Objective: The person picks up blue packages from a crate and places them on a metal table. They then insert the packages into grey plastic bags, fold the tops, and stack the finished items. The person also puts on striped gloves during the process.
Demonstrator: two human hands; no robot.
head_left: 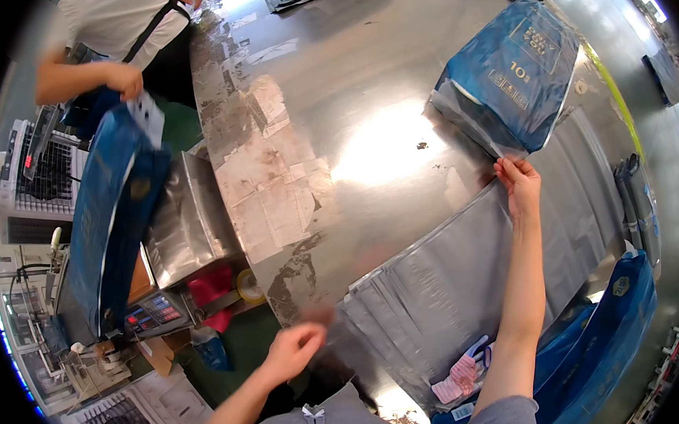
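Note:
My right hand (520, 183) reaches across the metal table and pinches the clear plastic edge of a blue plastic package (507, 74) with gold print. That package lies on its side at the far right, with its clear end toward my hand. My left hand (296, 350) is over the near left edge of the table, its fingers curled, slightly blurred, and nothing visible in them. Beneath my right forearm a wide stack of flat grey plastic bags (438, 276) is fanned out on the table.
At the left a co-worker's hand (125, 80) grips another blue package (115, 212) above a scale (158, 313). A yellow tape roll (249, 286) lies near it. A pink striped glove (458, 381) rests by my right elbow. More blue packages (601, 351) stand at the near right.

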